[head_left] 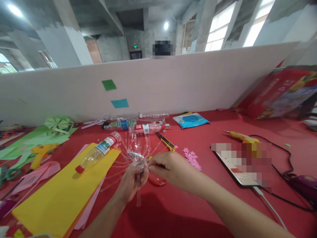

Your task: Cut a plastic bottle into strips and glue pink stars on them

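My left hand [132,180] is closed around the base of a clear plastic bottle [139,166] cut into long thin strips. The strips fan outward on several sides, and one hangs below the hand. On the right of it, my right hand [170,167] is in a pinch, its fingertips at one of the strips; the exact grip is small and partly hidden. Just beyond the hands lies a yellow and black utility knife [166,142]. A red-orange handle [158,181] shows beneath my right hand.
Yellow paper [59,195] with a labelled bottle [99,152] lies left. More bottles [146,128] and a wipes pack [190,120] lie near the white partition [160,86]. Pink stars [191,158], a phone [235,165] and a yellow glue gun [241,137] with a cord are right.
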{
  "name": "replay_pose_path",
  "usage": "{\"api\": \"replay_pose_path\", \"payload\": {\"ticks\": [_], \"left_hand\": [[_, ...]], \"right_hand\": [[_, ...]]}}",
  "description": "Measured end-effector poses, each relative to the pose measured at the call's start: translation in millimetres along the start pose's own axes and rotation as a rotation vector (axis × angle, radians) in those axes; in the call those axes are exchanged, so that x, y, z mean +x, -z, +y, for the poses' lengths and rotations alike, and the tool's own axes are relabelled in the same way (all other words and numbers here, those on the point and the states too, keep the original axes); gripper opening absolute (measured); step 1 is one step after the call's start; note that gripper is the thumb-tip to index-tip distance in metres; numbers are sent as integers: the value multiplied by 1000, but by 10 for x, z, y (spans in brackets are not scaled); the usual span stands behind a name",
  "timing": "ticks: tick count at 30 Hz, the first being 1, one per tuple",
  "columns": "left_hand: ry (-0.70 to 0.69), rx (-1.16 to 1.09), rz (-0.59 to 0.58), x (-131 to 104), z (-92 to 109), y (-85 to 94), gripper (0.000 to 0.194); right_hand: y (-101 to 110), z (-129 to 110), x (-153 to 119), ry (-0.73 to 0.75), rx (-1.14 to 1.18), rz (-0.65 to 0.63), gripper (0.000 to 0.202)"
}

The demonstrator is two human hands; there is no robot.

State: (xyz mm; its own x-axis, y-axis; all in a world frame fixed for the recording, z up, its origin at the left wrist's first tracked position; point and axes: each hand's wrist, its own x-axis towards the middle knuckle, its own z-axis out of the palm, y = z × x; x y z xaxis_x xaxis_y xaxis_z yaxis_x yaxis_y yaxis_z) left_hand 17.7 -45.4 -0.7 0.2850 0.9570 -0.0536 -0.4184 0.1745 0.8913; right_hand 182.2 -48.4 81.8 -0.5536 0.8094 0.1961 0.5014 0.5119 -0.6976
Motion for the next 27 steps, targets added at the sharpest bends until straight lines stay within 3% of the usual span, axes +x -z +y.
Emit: {"api": "replay_pose_path", "payload": {"ticks": [6, 11, 18, 22, 27], "left_hand": [[42, -30, 64, -10, 14, -20, 26], [22, -75, 12, 5, 37, 49, 24], [-3, -163, 86, 16, 29, 64, 23], [-52, -87, 2, 20, -4, 17, 21], [-70, -60, -23, 13, -11, 10, 23]], "right_hand": [[-71, 42, 13, -27, -42, -58, 21], [-41, 9, -1, 14, -17, 11, 18], [-45, -91, -36, 77, -51, 116, 15], [-87, -83, -61, 131, -113, 173, 15], [-132, -84, -82, 135, -131, 147, 15]]}}
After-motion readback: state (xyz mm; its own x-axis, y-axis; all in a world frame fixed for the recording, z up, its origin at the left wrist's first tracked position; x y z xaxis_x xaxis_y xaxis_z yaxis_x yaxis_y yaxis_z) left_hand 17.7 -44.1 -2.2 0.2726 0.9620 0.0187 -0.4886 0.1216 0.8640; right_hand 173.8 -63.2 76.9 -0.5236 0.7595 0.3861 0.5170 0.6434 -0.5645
